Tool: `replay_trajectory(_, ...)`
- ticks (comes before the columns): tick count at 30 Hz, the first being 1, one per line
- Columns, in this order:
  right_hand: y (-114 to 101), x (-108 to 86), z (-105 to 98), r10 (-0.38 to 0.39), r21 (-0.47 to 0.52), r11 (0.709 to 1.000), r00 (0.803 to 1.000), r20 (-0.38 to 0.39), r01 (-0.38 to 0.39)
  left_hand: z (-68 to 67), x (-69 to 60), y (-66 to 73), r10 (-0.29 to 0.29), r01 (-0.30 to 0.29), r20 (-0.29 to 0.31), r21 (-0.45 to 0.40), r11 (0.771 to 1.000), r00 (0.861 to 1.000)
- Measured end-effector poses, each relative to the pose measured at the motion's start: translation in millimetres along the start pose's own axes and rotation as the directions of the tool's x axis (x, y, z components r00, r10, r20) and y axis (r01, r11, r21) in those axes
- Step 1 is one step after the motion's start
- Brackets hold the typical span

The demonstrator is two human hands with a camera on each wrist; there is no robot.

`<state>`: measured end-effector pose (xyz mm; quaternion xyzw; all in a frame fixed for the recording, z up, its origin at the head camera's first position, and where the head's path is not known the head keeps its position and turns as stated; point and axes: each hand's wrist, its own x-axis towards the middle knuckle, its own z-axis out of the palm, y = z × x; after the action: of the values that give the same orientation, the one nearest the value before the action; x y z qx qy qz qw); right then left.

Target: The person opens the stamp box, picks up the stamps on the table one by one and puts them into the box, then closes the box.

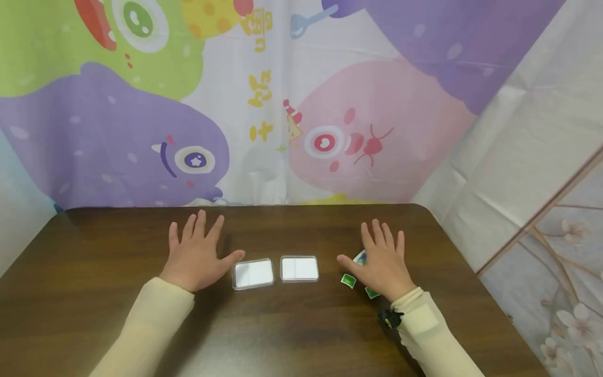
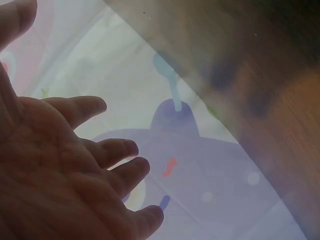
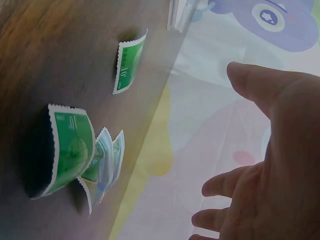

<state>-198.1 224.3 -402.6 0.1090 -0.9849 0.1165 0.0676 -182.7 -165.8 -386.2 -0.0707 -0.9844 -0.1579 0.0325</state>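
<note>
Two clear, shallow rectangular cases lie side by side on the brown table, the left case and the right case. My left hand is spread palm down beside the left case, holding nothing; its spread fingers also show in the left wrist view. Over several small green stamps my right hand is spread, also holding nothing. One green stamp lies by its thumb, others are partly hidden beneath. In the right wrist view, curled stamps and a separate stamp lie near the hand.
The brown table meets a hanging cloth with cartoon figures along its back edge. A light floral cloth hangs to the right of the table. A dark band is on my right wrist.
</note>
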Motion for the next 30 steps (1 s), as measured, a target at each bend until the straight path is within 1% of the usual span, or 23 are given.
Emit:
replay_trajectory(7,1.9,-2.0,1.2,0.006,-0.002,1.0,1.0,0.006,-0.006,0.3,0.8,3.4,0.009,-0.009,-0.012,-0.005,1.0,1.0)
replay_trajectory(15,0.3,1.8,1.6,-0.032,0.0,0.999,0.999,-0.028,0.032,-2.7,-2.2,4.1,0.015,-0.015,-0.029,-0.005,1.0,0.999)
replay_trajectory(24,-4.7,1.3,-3.0,-0.044,0.011,0.999,0.998,-0.039,0.045,-4.2,-3.5,7.3,0.023,-0.023,-0.032,-0.01,1.0,0.999)
replay_trajectory(30,-4.8,2.1,-0.5,-0.041,0.024,0.999,0.999,-0.018,0.042,-3.2,-2.8,8.7,0.028,-0.028,-0.036,-0.002,1.0,0.999)
